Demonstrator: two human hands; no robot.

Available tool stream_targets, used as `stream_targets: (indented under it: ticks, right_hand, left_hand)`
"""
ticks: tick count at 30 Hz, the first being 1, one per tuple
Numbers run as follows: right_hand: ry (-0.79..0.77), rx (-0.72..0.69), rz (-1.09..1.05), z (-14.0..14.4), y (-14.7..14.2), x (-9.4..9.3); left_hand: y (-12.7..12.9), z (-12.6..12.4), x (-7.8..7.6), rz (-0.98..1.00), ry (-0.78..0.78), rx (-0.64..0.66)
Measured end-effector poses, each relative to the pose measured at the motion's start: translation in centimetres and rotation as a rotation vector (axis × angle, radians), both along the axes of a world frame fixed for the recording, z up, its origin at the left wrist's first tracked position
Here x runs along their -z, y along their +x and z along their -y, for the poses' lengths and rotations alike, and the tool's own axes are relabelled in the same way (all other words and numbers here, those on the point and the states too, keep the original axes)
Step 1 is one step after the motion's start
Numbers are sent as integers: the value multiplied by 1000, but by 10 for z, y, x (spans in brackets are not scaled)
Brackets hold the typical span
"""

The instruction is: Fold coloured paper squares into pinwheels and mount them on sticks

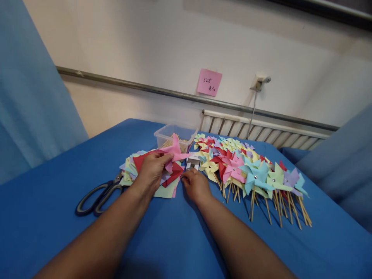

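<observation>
My left hand (155, 167) is closed on a pink paper pinwheel (173, 151), its blades folded inward. Under that hand lies a pile of coloured paper sheets (165, 192), with red pieces on top. Beside the pile, my right hand (197, 185) has its thumb and fingers pinched together. A tiny dark speck shows at its fingertips, too small to name. Just beyond those fingers stands a small open white box (193, 161), its contents not visible.
Many finished pinwheels (255, 176) on wooden sticks lie to the right. Scissors (100, 197) with dark handles rest at the left, blades partly under the paper. A clear plastic tub (164, 138) of sticks stands behind. The blue-covered table (52, 209) reaches toward a radiator (261, 133).
</observation>
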State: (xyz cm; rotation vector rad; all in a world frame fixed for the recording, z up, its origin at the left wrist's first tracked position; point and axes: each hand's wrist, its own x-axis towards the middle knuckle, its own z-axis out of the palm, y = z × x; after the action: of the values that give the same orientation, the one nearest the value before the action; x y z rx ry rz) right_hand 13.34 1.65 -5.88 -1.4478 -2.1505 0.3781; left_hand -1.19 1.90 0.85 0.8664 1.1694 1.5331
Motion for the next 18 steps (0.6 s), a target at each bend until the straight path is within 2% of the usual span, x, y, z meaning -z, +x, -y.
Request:
stream_targets:
  ticks: [9,18]
  right_hand:
    - [80,27,298,-3,-14,-7]
    - [91,74,324,0,-15,-9]
  left_hand:
    - [5,3,1,-20,-74,15]
    - [6,4,1,-10,-71,67]
